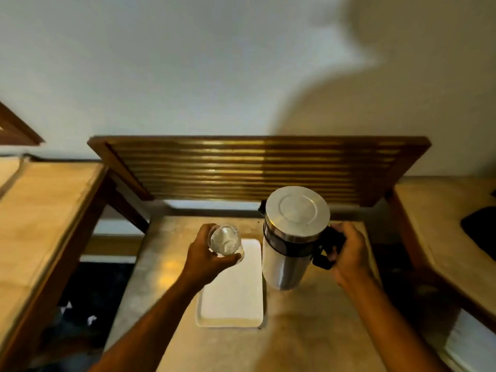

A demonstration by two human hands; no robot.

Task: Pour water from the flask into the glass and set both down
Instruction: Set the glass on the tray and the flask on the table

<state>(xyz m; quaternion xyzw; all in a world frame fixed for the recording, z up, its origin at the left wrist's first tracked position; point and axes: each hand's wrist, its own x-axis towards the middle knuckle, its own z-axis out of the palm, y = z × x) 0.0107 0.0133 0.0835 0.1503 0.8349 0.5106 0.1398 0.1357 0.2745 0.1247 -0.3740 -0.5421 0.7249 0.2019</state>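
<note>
A clear drinking glass (225, 239) is wrapped in my left hand (208, 257) and held above the far end of a white rectangular tray (233, 304). Its mouth faces up toward me. Whether water is in it I cannot tell. To the right, a steel flask (291, 237) with a round metal lid and a black band stands roughly upright, its base at or just above the table. My right hand (349, 253) grips its black handle. A small gap separates glass and flask.
The small wooden table (308, 331) carries the tray. A slatted wooden panel (257, 167) leans against the wall behind it. Wooden surfaces flank it on the left (43, 216) and on the right (440, 226), with a dark object (480, 229) at the right edge.
</note>
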